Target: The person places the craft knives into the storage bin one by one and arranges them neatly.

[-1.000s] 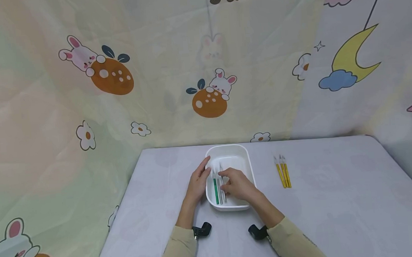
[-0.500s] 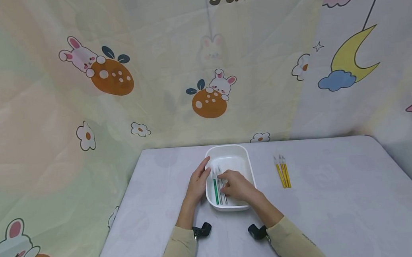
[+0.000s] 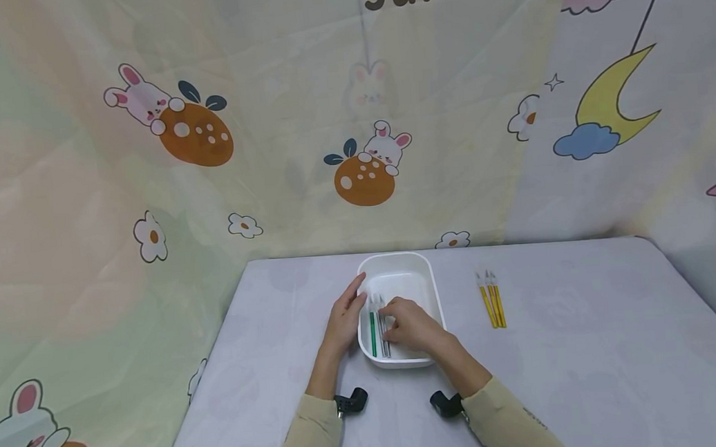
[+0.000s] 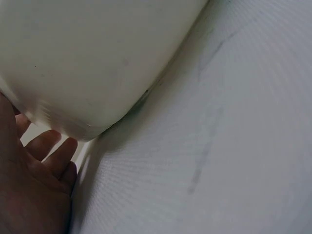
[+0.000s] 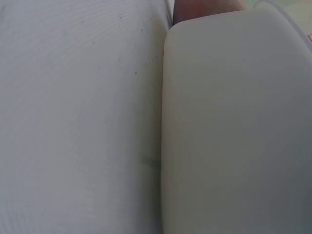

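A white tray stands on the table in the head view. A green-handled craft knife and two grey-handled ones lie lengthwise inside it. My left hand rests against the tray's left rim with straight fingers. My right hand reaches into the tray, its fingertips on the grey knives; the thumb is hidden, so the grip is unclear. The left wrist view shows the tray's outer wall and my left fingers beside it. Only the tray wall and tablecloth fill the right wrist view.
Several yellow-handled knives lie side by side on the table to the right of the tray. A cartoon-printed curtain closes off the back and both sides. Black wrist mounts sit on both sleeves.
My right hand has shifted left and a little nearer inside the tray. The grey knives moved with it and now lie close beside the green one. The left hand stayed put.
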Demonstrator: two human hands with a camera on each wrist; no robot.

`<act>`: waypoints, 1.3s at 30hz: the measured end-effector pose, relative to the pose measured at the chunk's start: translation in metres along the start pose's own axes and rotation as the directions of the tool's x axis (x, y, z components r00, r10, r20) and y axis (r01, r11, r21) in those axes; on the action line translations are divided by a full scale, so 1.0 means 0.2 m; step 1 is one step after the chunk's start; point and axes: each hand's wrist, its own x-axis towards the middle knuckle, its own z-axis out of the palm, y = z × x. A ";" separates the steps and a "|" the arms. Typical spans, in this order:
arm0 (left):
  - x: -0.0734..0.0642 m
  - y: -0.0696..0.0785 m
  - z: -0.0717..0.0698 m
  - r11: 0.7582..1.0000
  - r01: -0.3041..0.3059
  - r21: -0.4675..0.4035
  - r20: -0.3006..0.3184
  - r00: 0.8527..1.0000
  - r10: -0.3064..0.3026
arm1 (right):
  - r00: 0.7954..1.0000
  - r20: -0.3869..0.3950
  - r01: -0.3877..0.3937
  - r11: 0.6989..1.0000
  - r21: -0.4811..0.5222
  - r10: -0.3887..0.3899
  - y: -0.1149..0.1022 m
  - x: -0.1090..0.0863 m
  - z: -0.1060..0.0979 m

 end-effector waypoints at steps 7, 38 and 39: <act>0.00 0.00 0.00 1.000 -0.006 -0.007 0.005 1.000 0.006 | 1.000 -0.014 0.004 1.000 -0.008 -0.004 0.00 -0.01 0.00; 0.00 -0.01 0.00 1.000 0.007 0.006 0.000 1.000 -0.007 | 0.908 -0.404 0.141 0.989 0.054 -0.107 -0.02 -0.03 -0.05; 0.00 -0.01 0.00 1.000 0.006 0.004 0.003 1.000 -0.006 | 0.905 -0.410 0.146 0.988 0.045 -0.115 -0.02 -0.04 -0.05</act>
